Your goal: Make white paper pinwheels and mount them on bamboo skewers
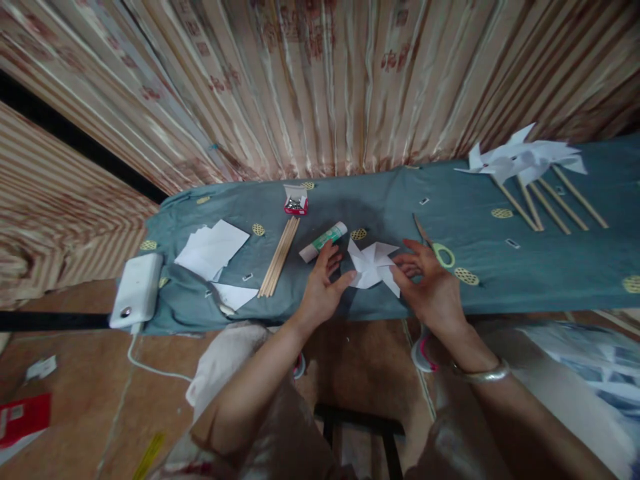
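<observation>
Bare forearms (263, 367), the right one ringed by a silver bangle (483, 373), extend over pale-clad legs (285, 433) to a cloth-covered table (450, 200), as seen through the head camera I follow from afar. Between the hands lies a white paper pinwheel (373, 267), its blades pointing outward on the grey-green cloth. At its left edge I see the left hand (323, 283) loosely spread, thumb against a blade, fingers curled beside a glue stick (327, 239); whether they touch it I cannot tell. Opposite, the right hand (430, 283) is also parted, thumb at the pinwheel's right edge, knuckles just beside green-handled scissors (452, 256). Farther left, I make out wooden sticks (279, 257), an open red box (296, 208) of metal pieces, white paper sheets (215, 247) and a white device (137, 283) with its cable (160, 373). At far right, assembled pinwheels (530, 160) lie together before a striped curtain (300, 80).
</observation>
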The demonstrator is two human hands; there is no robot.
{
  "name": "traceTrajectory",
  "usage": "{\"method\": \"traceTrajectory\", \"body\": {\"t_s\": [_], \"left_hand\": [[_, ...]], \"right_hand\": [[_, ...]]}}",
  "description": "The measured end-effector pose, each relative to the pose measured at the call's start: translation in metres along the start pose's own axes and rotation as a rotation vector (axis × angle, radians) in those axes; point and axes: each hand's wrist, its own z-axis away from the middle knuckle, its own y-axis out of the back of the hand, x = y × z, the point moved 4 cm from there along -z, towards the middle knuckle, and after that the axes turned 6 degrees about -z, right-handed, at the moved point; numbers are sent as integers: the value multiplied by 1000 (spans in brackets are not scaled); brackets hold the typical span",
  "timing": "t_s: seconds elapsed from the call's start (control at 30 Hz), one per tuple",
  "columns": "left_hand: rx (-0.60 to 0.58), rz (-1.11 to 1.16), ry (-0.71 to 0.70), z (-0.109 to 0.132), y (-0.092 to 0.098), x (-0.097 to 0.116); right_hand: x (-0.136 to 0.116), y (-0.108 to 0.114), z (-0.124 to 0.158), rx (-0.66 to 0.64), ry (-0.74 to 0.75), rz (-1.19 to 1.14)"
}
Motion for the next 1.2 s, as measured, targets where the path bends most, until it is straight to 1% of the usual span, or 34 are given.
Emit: {"method": "traceTrajectory", "body": {"t_s": [0.07, 0.13, 0.2, 0.27, 0.33, 0.4, 0.57, 0.67, 0.8, 1.03, 1.2], "left_hand": [[22, 158, 113, -1, -2, 0], [18, 301, 200, -1, -5, 2], [-29, 409, 249, 1, -10, 9], [-103, 470, 273, 4, -14, 16], [-150, 485, 304, 6, -17, 21], [-165, 484, 337, 8, -19, 24], [-173, 488, 393, 9, -24, 22], [-146, 455, 422, 8, -25, 17], [-110, 428, 419, 8, -24, 14], [-101, 420, 406, 9, -24, 15], [-76, 433, 391, 9, -24, 15]], "right_hand": [[-2, 2, -1, 19, 4, -14], [-6, 2, -1, 36, 23, -22], [-10, 2, 0, 38, 45, -34], [-13, 0, 0, 17, 53, -44], [-16, 0, 1, -4, 56, -46], [-20, 1, 3, -11, 69, -33], [-26, 4, 5, -17, 110, 23], [-29, 5, 7, -27, 145, 47], [-33, 5, 10, -34, 202, 77], [-37, 6, 13, -28, 303, 62], [-42, 7, 14, -37, 258, -27]]}}
